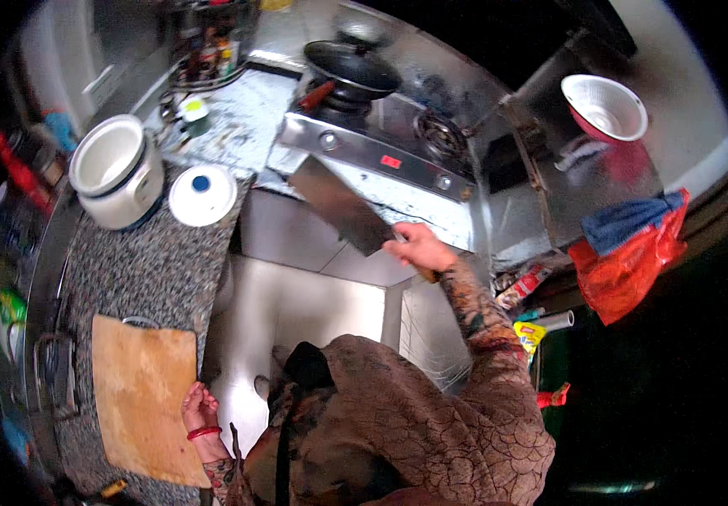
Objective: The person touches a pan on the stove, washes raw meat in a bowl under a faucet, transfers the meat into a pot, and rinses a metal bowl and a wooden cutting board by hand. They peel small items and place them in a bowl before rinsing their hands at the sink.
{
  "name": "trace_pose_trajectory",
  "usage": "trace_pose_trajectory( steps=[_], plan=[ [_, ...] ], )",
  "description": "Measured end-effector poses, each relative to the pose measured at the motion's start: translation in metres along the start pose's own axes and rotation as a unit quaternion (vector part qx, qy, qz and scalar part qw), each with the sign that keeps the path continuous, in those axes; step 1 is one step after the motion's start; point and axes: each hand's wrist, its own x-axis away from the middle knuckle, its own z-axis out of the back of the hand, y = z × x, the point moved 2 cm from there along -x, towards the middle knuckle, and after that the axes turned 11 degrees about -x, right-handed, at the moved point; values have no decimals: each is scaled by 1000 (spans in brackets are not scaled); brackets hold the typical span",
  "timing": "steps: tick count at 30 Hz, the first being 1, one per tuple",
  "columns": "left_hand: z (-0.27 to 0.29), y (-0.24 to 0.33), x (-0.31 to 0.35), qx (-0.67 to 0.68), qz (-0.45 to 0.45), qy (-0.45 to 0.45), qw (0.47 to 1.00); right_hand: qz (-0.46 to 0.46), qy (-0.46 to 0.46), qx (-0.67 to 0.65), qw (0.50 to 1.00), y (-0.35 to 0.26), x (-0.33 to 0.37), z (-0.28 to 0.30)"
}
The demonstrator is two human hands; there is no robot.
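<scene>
My right hand is closed round the handle of a cleaver. The wide, dark blade is held out in front of the stove, angled up to the left above the floor. At the right edge of a wooden cutting board is my left hand, with a red bracelet at its wrist. Its fingers are loosely bent and nothing shows in them; whether they touch the board I cannot tell. The board lies on a speckled granite counter.
A white pot stands uncovered on the counter beside a white lid with a blue knob. Ahead, a black wok sits on the gas stove. At right are a colander and red and blue cloths.
</scene>
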Motion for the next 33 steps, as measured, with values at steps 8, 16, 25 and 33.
trace_pose_trajectory(
  steps=[8, 16, 25, 33],
  plan=[
    [-86, -6, -67, -38, 29, -52, 998, 66, 370, 127, 918, 36, 8, 268],
    [-192, -59, -151, -68, 82, -69, 992, 30, 489, 447, 748, 100, -85, 494],
    [-288, -89, -183, -82, 79, -84, 990, -166, 337, 301, 877, 109, -160, 594],
    [-286, -104, -218, -30, 28, -215, 976, -266, 300, 484, 778, 56, -202, 611]
  ],
)
